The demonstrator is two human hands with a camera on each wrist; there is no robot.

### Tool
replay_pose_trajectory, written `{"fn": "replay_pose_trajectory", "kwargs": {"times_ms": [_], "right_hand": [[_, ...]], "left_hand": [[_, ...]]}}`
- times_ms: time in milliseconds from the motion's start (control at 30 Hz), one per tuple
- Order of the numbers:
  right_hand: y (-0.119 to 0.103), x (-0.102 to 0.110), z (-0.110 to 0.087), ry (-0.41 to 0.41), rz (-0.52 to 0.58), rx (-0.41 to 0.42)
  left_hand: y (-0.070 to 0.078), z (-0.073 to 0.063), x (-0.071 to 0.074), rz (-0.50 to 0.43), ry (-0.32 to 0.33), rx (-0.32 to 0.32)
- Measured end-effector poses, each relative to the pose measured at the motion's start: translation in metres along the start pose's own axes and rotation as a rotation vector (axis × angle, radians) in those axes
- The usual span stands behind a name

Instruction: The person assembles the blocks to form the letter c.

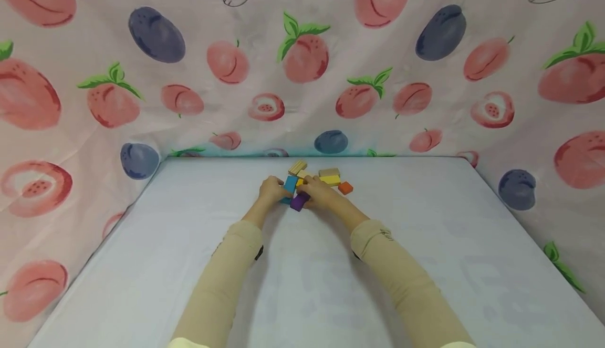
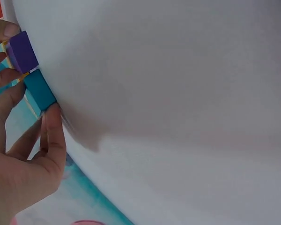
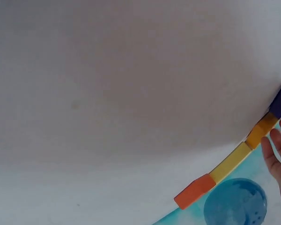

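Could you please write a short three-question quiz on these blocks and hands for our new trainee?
1. Which block does the right hand pinch: (a) the yellow block, (b) the purple block, (c) the tan block?
2. True or false: the orange block touches the left hand.
3. What colour is the block that the left hand pinches in the left wrist view?

Key:
1. b.
2. False; it lies apart, at the group's right edge in the head view.
3. Teal; it is the teal block.

Blocks [image 1: 330,180] lie far on the table [image 1: 307,295], left hand [image 1: 272,190] at their left, right hand [image 1: 321,192] among them.
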State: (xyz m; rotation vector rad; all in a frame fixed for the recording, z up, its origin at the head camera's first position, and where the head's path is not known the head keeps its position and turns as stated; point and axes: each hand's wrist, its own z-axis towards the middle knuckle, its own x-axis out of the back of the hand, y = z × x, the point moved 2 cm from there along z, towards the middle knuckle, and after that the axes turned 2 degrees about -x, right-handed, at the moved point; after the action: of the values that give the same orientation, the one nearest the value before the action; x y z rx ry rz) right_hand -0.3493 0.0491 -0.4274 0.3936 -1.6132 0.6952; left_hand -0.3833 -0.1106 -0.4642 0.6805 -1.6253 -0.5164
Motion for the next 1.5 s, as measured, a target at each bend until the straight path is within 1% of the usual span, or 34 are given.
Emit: {"fn": "replay_pose_trajectory", "kwargs": {"times_ms": [33,67,100,167,233,300,500,600,733,867,1000,1167,1233,1300,1433,1500], "right_hand": [[0.0,-0.001,-0.001,0.0,0.005,0.012],[-0.001,-0.001,-0.002,-0.001,0.008,0.027],[-0.001,-0.002,-0.003,-0.003,0.007,0.045],[-0.002,-0.002,-0.004,-0.012,-0.004,0.069],[-0.003,-0.002,-0.006,-0.023,-0.013,0.084],[-0.004,-0.001,-0.007,-0.03,-0.019,0.095],[-0.001,0.002,-0.014,-0.056,-0.004,0.098],[0.002,0.002,-0.018,-0.063,0.005,0.104],[0.003,0.005,-0.024,-0.049,-0.006,0.146],[0.004,0.012,-0.036,-0.031,-0.003,0.149],[0.003,0.018,-0.048,-0.009,-0.013,0.151],[-0.001,0.021,-0.059,0.022,-0.043,0.19],[-0.003,0.022,-0.062,0.028,-0.054,0.206],[-0.005,0.022,-0.064,0.026,-0.055,0.207],[-0.008,0.02,-0.071,0.016,-0.057,0.196],[-0.01,0.02,-0.075,0.017,-0.05,0.192]], "left_hand": [[0.009,-0.016,0.007,-0.004,-0.019,0.009],[0.015,-0.028,0.01,-0.001,-0.014,0.001],[0.019,-0.037,0.013,0.0,-0.012,-0.009],[0.024,-0.049,0.015,0.021,-0.014,-0.027],[0.027,-0.055,0.015,0.047,-0.02,-0.031],[0.028,-0.057,0.016,0.072,-0.036,-0.01],[0.033,-0.058,0.02,0.221,-0.097,0.068],[0.035,-0.058,0.021,0.27,-0.096,0.076],[0.038,-0.057,0.024,0.314,-0.061,0.072],[0.039,-0.057,0.028,0.297,-0.045,0.072],[0.037,-0.058,0.031,0.238,-0.061,0.068],[0.03,-0.062,0.035,0.157,-0.096,0.026],[0.027,-0.066,0.037,0.118,-0.124,0.014],[0.026,-0.07,0.039,0.109,-0.152,-0.001],[0.024,-0.077,0.041,0.14,-0.219,-0.028],[0.023,-0.08,0.041,0.158,-0.244,-0.03]]}}
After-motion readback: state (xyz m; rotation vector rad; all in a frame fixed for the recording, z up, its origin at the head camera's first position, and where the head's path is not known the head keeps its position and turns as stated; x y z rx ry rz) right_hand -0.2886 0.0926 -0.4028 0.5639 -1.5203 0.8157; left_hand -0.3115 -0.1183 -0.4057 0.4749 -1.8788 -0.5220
